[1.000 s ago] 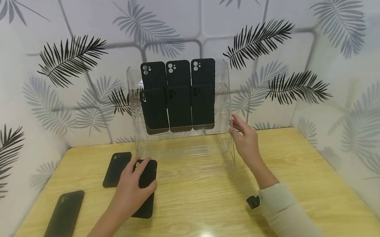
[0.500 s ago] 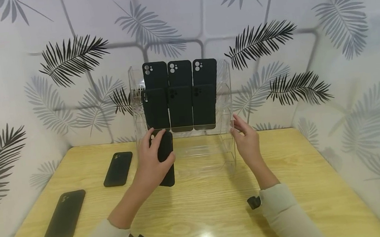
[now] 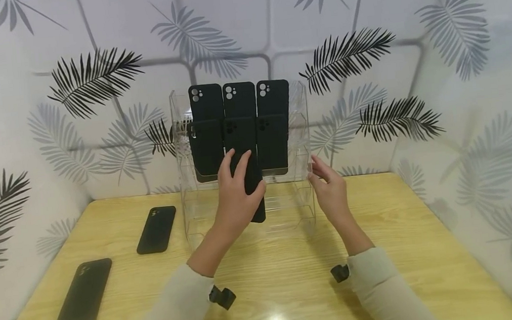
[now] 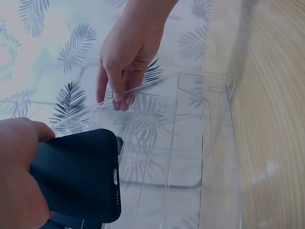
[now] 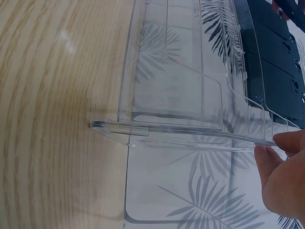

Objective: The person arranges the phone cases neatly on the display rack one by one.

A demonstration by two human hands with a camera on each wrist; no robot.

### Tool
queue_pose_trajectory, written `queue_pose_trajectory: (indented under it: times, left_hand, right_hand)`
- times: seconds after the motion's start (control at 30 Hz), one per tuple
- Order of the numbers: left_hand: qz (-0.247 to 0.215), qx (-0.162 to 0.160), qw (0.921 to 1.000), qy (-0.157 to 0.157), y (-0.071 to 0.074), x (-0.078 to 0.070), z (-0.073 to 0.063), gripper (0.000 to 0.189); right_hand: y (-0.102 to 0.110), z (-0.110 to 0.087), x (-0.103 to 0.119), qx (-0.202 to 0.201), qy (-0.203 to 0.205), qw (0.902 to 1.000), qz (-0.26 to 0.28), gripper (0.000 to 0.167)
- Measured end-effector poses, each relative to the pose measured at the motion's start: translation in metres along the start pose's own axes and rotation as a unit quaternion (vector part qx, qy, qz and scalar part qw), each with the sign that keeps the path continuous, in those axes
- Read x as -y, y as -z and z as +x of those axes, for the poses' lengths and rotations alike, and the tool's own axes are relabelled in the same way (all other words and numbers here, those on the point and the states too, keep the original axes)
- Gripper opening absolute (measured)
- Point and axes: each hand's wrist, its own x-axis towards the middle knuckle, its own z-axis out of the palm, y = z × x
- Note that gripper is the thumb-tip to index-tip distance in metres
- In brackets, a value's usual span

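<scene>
My left hand [image 3: 236,197] grips a black phone case [image 4: 78,176] by its sides, holding it upright in front of the clear acrylic rack [image 5: 190,130]. In the head view this case overlaps the middle case of the rack's lower row. Its bottom edge, with a slot and small holes, shows in the left wrist view. At the rack's right side, my right hand [image 3: 332,194] pinches the edge of the clear side panel between thumb and fingers. Two rows of black cases stand in the rack, among them an upper right one [image 3: 272,97] and a lower right one [image 3: 274,143].
On the wooden table [image 3: 294,283], left of the rack, lie two more black cases, a farther one [image 3: 156,229] and a nearer one [image 3: 82,296]. A leaf-patterned wall covering [image 3: 339,10] stands close behind the rack.
My left hand has lifted its phone case off the table at the left and carried it right and up to the rack's middle. My right hand has stayed at the side panel.
</scene>
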Motion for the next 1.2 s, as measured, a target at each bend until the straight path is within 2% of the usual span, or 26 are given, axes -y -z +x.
queue_pose_trajectory:
  times: [0.13,0.33,0.6,0.73,0.93,1.2]
  left_hand:
    - [0.002,-0.008,0.9995,-0.030,-0.017,-0.003,0.009,0.068]
    - [0.042,-0.030,0.9958,-0.076,-0.043,-0.008,0.021,0.067]
    - [0.083,-0.080,0.9877,-0.105,-0.073,-0.013,0.030,0.067]
    - [0.095,-0.108,0.9848,-0.098,-0.084,-0.013,0.031,0.066]
    - [0.102,-0.127,0.9836,-0.076,-0.096,-0.007,0.030,0.066]
    - [0.141,-0.129,0.9796,-0.064,-0.109,0.002,0.023,0.066]
  right_hand:
    - [-0.003,0.001,-0.005,-0.008,0.008,0.9999,0.003,0.047]
    - [-0.004,0.008,-0.031,-0.010,0.015,0.9998,0.003,0.047]
    - [-0.004,0.009,-0.034,-0.012,0.033,0.9993,-0.016,0.046]
    - [-0.005,0.009,-0.033,-0.012,0.032,0.9993,-0.017,0.046]
    - [-0.007,0.011,-0.034,-0.017,0.037,0.9992,-0.006,0.046]
    - [-0.009,0.008,-0.033,-0.015,0.027,0.9994,-0.014,0.046]
